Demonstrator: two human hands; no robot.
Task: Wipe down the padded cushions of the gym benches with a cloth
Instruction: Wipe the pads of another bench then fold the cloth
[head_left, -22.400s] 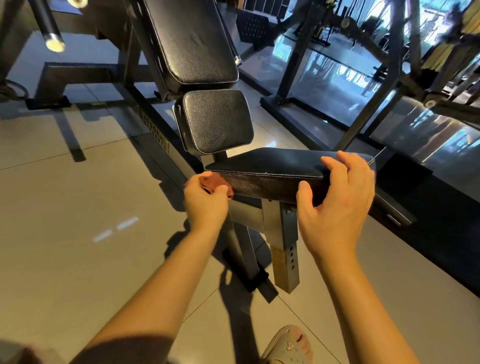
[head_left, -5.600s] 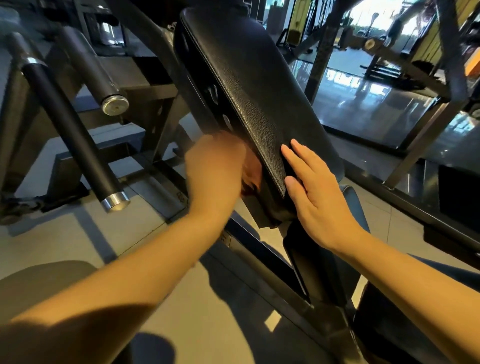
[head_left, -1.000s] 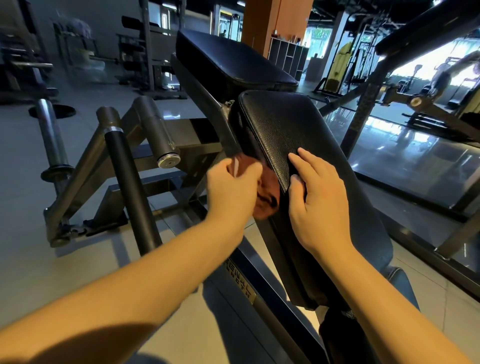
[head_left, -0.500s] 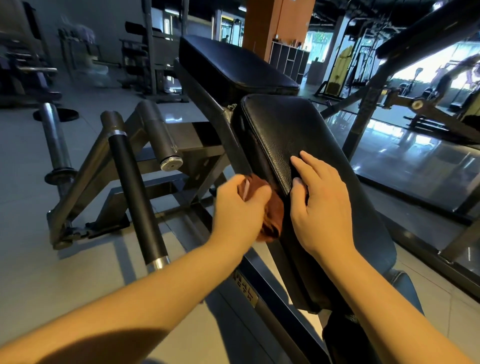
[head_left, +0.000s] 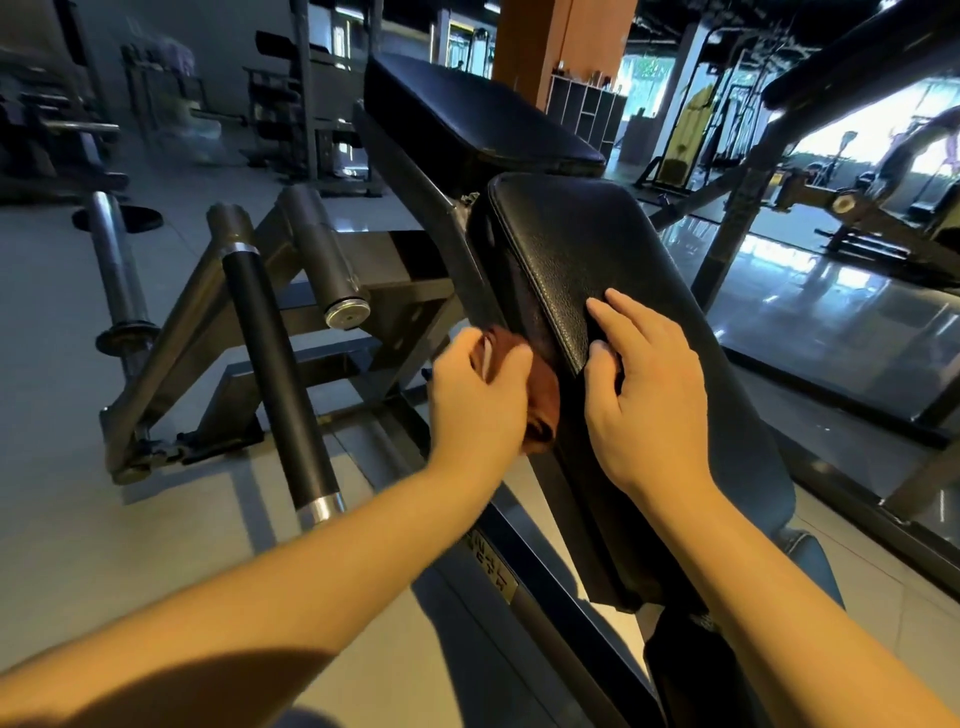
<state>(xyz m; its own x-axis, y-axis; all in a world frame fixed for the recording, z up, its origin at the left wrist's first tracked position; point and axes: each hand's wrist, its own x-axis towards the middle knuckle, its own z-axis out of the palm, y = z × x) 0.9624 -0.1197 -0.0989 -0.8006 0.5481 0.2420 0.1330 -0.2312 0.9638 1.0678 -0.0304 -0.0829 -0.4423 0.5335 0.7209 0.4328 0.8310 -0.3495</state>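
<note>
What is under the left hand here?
A reddish-brown cloth, gripped by the left hand against the side edge of the black cushion. How the cloth is folded and the cushion edge beneath it are hidden.

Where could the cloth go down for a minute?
The flat top pad, beyond the sloped pad, is bare. So is the sloped pad's face above the right hand. Crowded: its left edge, with the left hand, cloth and frame bars.
</note>
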